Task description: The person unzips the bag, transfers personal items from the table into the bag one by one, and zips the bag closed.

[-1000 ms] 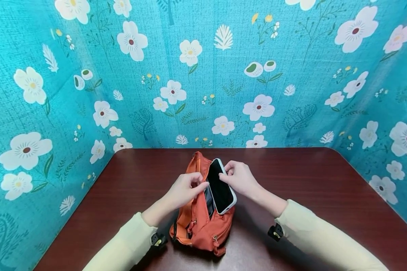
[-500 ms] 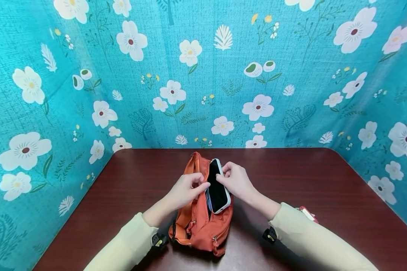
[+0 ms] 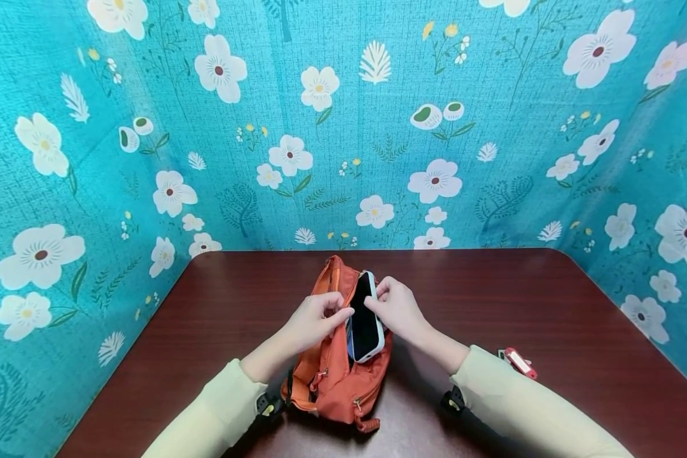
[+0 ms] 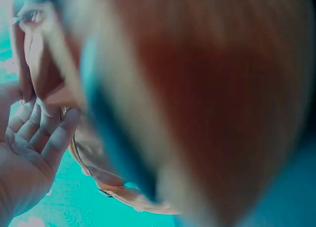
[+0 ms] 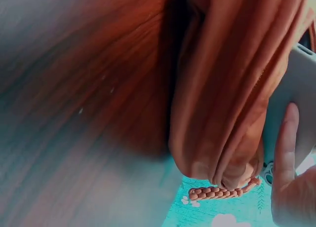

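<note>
An orange-red bag (image 3: 349, 397) lies on the table with its zipped pocket spread apart. My left hand (image 3: 306, 321) pinches the pocket's edge between thumb and fingers; in the left wrist view its fingers (image 4: 42, 126) reach the fabric. On the other side, my right hand (image 3: 399, 308) grips a smartphone (image 3: 366, 334) in a pale case by its long edge, thumb over the dark screen. The phone stands tilted in the pocket's mouth, its lower part next to the lining. In the right wrist view one finger lies along the back of the phone case (image 5: 291, 86).
A red-framed key tag (image 3: 520, 362) lies on the brown table (image 3: 469, 280), partly behind my right sleeve. Zipper pulls and a braided cord (image 5: 217, 193) hang from the bag. Blue flowered cloth (image 3: 343, 140) encloses the table's back and sides.
My right hand has shifted slightly left with the phone, which now sits closer within the pocket. The bag's near end has tipped a little left. The key tag has come into sight.
</note>
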Demonstrator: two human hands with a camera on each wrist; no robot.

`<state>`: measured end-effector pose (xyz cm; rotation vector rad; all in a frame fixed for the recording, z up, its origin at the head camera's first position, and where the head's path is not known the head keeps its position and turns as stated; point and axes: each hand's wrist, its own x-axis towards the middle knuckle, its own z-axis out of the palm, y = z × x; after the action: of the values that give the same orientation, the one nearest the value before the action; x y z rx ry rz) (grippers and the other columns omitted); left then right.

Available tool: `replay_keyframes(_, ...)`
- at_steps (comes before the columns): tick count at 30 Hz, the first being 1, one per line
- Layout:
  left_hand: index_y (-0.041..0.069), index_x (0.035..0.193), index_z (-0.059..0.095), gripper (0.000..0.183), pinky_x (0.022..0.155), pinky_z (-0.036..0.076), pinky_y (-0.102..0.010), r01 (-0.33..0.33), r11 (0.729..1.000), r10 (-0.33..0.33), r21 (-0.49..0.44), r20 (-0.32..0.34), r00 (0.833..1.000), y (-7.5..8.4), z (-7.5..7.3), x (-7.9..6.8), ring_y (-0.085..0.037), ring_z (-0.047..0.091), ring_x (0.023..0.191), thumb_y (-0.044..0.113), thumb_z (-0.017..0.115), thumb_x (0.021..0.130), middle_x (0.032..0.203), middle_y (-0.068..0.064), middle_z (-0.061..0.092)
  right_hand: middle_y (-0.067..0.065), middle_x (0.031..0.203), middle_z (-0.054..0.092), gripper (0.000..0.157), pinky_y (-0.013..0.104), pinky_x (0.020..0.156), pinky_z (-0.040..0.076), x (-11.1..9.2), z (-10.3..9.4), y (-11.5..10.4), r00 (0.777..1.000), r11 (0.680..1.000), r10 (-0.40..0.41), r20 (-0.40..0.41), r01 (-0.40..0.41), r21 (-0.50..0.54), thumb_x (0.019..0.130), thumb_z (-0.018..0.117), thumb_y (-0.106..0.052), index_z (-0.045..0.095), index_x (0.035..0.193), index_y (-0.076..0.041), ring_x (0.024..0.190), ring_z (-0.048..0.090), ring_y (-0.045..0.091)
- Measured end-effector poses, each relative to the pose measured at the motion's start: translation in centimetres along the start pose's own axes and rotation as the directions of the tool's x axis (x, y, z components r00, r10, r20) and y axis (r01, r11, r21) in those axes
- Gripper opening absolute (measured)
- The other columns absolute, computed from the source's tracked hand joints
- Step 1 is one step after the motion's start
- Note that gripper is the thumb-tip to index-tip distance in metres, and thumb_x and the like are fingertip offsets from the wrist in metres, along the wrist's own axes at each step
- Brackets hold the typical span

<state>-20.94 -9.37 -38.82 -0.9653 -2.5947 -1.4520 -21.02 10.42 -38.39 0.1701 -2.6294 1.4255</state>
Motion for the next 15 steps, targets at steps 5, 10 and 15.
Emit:
replay_keyframes(5, 0.012, 0.079, 0.054, 0.022, 0.043, 0.039, -0.025, 0.012, 1.0, -0.011, -0.022, 0.011, 1.0, 0.1, 0.1, 0.0, -0.01, 0.044, 0.047, 0.02, 0.061, 0.097, 0.057, 0.004, 0.044, 0.005, 0.061, 0.056, 0.017, 0.028, 0.047, 0.045, 0.0, 0.3, 0.0, 0.999, 0.998, 0.008, -0.034, -0.006, 0.066, 0.086, 0.067, -0.013, 0.051, 0.085, -0.006, 0.053, 0.054, 0.016)
replay_keyframes(10, 0.01, 0.079, 0.054, 0.022, 0.046, 0.039, -0.025, 0.022, 0.998, -0.022, -0.062, -0.004, 1.0, 0.1, 0.0, 0.1, -0.015, 0.046, 0.049, 0.02, 0.059, 0.098, 0.058, 0.002, 0.046, 0.003, 0.062, 0.051, 0.018, 0.029, 0.051, 0.041, -0.3, 0.9, 0.8, 0.992, 0.993, -0.111, -0.052, 0.109, -0.042, 0.084, 0.066, -0.016, 0.049, 0.085, -0.009, 0.055, 0.05, 0.016)
replay_keyframes(15, 0.008, 0.082, 0.055, 0.02, 0.05, 0.044, -0.027, 0.012, 0.993, -0.012, -0.114, 0.0, 1.0, 0.5, 0.1, 0.4, -0.018, 0.054, 0.053, 0.019, 0.058, 0.099, 0.062, 0.0, 0.054, -0.002, 0.062, 0.05, 0.02, 0.027, 0.051, 0.04, -0.5, 1.7, 1.9, 0.987, 0.975, -0.158, -0.013, 0.154, -0.161, 0.082, 0.066, -0.015, 0.047, 0.084, -0.01, 0.053, 0.048, 0.011)
